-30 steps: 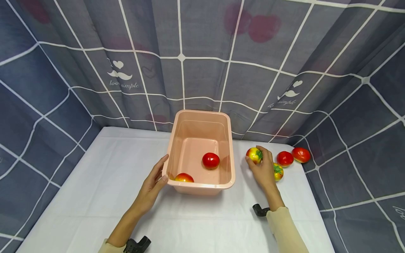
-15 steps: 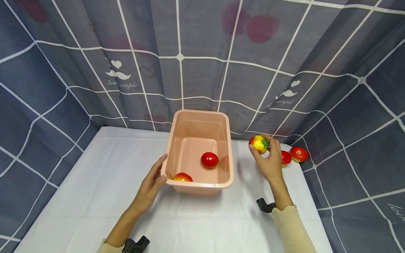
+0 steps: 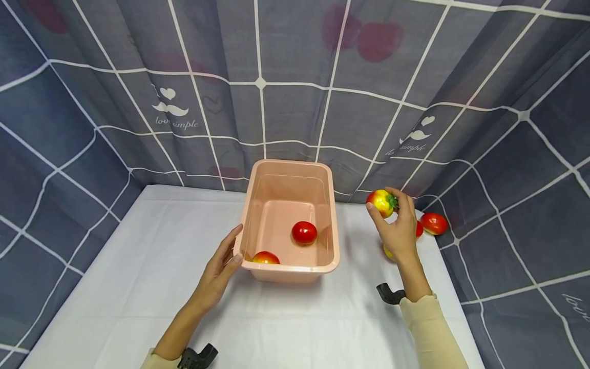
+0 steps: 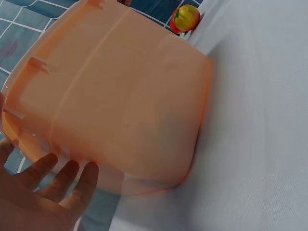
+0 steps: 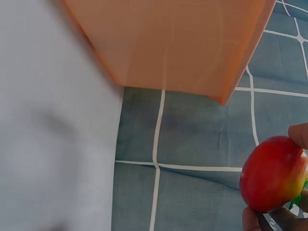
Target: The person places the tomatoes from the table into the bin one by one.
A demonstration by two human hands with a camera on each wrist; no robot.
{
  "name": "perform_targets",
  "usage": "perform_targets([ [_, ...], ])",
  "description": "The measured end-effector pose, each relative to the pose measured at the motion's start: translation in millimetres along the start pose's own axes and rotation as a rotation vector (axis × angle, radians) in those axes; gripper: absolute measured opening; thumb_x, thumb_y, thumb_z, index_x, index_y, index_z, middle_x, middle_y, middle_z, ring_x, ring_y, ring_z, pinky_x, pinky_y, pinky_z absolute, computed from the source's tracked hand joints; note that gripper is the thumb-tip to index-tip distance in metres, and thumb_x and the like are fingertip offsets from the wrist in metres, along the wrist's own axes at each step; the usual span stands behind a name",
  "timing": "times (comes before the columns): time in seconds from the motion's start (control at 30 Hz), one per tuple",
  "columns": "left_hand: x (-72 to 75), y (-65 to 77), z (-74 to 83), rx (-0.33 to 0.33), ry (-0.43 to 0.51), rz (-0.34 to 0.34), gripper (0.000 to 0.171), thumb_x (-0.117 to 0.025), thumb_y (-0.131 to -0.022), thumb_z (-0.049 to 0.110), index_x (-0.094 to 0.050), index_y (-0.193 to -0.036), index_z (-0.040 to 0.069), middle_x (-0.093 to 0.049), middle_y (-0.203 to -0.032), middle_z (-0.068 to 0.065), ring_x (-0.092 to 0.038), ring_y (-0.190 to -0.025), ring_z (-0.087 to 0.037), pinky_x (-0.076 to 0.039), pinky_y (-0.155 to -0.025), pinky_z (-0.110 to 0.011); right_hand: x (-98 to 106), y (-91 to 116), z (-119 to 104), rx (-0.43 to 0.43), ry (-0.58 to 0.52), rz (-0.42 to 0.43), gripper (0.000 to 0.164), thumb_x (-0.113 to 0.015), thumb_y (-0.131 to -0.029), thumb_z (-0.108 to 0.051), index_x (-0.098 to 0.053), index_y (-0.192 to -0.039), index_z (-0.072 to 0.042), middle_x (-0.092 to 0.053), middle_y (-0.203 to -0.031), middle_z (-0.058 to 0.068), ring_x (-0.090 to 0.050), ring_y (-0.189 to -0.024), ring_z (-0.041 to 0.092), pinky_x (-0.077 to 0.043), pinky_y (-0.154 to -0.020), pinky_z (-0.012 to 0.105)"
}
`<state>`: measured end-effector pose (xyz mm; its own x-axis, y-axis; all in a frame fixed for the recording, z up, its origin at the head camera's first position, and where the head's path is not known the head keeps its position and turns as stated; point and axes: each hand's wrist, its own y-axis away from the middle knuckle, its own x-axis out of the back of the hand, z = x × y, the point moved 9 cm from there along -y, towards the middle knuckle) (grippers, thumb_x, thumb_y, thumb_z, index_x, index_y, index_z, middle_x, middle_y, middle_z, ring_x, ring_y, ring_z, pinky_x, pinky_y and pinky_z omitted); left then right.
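My right hand (image 3: 399, 224) holds a red-and-yellow tomato (image 3: 381, 203) with a green calyx, pinched between thumb and fingers, raised above the table right of the bin. In the right wrist view the tomato (image 5: 272, 175) shows its red side. My left hand (image 3: 219, 266) rests against the near-left corner of a pink plastic bin (image 3: 290, 269), the thumb at the rim. The left wrist view shows its extended fingers (image 4: 62, 180) spread at the outer wall. Inside the bin lie a red tomato (image 3: 304, 233) and a red-yellow tomato (image 3: 266, 258), partly hidden by the near wall.
To the right, a red tomato (image 3: 434, 224) lies near the table's edge. Another red tomato (image 3: 419, 229) and a yellowish tomato (image 3: 388, 252) are mostly hidden behind my right hand. A white cloth (image 3: 184, 230) covers the table; grey checked curtains (image 3: 295, 118) surround it.
My right hand has lifted the red-and-yellow tomato and moved away and slightly right, now covering part of the tomatoes behind it. The left hand and bin have stayed put.
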<state>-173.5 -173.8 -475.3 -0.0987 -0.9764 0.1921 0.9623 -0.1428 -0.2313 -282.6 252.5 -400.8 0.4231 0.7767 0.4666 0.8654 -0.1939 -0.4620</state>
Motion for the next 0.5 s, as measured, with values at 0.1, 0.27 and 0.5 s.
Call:
perform_targets([
  [0.1,0.6,0.0,-0.4,0.002,0.0,0.001,0.064,-0.049,-0.113,0.011,-0.03,-0.171,0.03,-0.026,-0.18,0.002,-0.034,-0.16,-0.043,-0.042,-0.116,-0.011,0,-1,0,-0.002,0.007,0.002,0.063,-0.083,-0.093,-0.032,-0.059,-0.148,-0.012,-0.057,-0.141,0.02,-0.056,-0.124,0.032,-0.044,-0.105,0.046],
  [0.27,0.8,0.1,-0.8,0.005,-0.003,0.002,0.065,-0.049,-0.113,0.011,-0.03,-0.171,0.03,-0.027,-0.18,0.001,-0.036,-0.16,-0.043,-0.042,-0.115,-0.011,-2,-1,0,-0.007,0.005,-0.003,0.064,-0.083,-0.093,-0.032,-0.059,-0.148,-0.012,-0.057,-0.142,0.019,-0.056,-0.124,0.031,-0.044,-0.104,0.041],
  [0.5,0.7,0.1,-1.0,0.012,-0.01,0.003,0.064,-0.05,-0.113,0.012,-0.03,-0.171,0.031,-0.027,-0.18,0.001,-0.036,-0.16,-0.043,-0.042,-0.114,-0.012,-10,1,-9,-0.008,-0.029,-0.026,0.063,-0.084,-0.093,-0.031,-0.06,-0.148,-0.014,-0.057,-0.14,0.016,-0.054,-0.127,0.029,-0.044,-0.107,0.042],
])
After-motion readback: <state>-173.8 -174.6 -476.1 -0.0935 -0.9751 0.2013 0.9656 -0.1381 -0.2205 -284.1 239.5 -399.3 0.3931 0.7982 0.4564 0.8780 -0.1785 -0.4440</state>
